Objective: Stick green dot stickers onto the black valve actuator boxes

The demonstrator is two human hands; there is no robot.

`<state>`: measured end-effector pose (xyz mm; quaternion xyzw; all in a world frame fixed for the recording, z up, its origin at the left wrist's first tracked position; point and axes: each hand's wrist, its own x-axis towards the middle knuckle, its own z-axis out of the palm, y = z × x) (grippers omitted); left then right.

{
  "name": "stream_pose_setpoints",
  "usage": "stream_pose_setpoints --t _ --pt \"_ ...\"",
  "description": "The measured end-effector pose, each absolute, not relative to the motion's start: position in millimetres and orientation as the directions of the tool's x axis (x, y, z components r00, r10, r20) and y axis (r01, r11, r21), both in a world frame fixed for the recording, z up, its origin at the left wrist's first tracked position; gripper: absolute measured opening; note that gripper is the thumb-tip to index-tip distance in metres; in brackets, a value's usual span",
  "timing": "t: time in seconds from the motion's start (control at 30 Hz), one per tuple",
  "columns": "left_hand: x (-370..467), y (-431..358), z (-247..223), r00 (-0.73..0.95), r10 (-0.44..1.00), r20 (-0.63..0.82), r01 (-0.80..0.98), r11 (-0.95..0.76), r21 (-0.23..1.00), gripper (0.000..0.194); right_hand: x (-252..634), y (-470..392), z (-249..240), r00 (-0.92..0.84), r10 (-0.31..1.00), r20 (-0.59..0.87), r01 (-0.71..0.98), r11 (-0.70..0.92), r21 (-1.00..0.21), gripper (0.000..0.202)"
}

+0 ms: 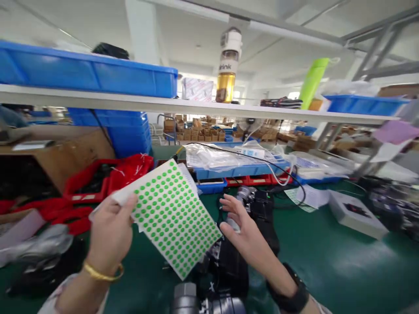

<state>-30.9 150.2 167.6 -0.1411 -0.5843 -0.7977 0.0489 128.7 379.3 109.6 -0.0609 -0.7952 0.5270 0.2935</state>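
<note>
My left hand [109, 233] grips the corner of a white sheet of small green round stickers [173, 216], held up tilted over the green bench; more sheets seem stacked behind it. A gold bangle circles that wrist. My right hand [244, 229] hovers open just right of the sheet, fingers spread, palm toward the stickers, a black band on its wrist. Below it lie black motor-like parts [258, 207] with grey metal ends, and another grey cylinder end [185, 298] shows at the bottom edge.
Red bins [98, 179] and a cardboard box [65, 155] stand at left, blue trays with plastic bags [238, 168] behind. A white box [356, 213] and papers lie at right. The shelf [196, 104] above carries blue crates, a tea bottle and a green bottle.
</note>
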Motion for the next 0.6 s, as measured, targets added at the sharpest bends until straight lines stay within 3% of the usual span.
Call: stream_pose_setpoints --t 0.07,0.17,0.3,0.43,0.6 --pt "-30 162 174 -0.966 0.116 0.23 0.165 -0.406 0.899 0.044 108 371 117 -0.906 0.296 0.302 -0.202 0.324 -0.924 0.059" --pt "-29 171 177 -0.972 0.159 0.175 0.082 -0.466 0.881 0.046 85 362 117 -0.967 0.197 0.16 -0.112 0.234 -0.966 0.029" --pt "-33 161 175 -0.972 0.204 0.116 0.006 -0.473 0.881 0.041 67 366 115 -0.957 0.249 0.147 -0.066 0.307 -0.95 0.022" --pt "-41 146 174 -0.976 0.204 0.077 -0.028 -0.467 0.884 0.032 65 389 135 -0.987 0.136 0.088 -0.03 0.385 -0.922 0.021" --pt "-36 140 172 -0.786 0.617 -0.048 -0.142 -0.104 0.984 0.04 61 428 192 -0.997 -0.075 -0.016 -0.04 0.683 -0.729 0.02"
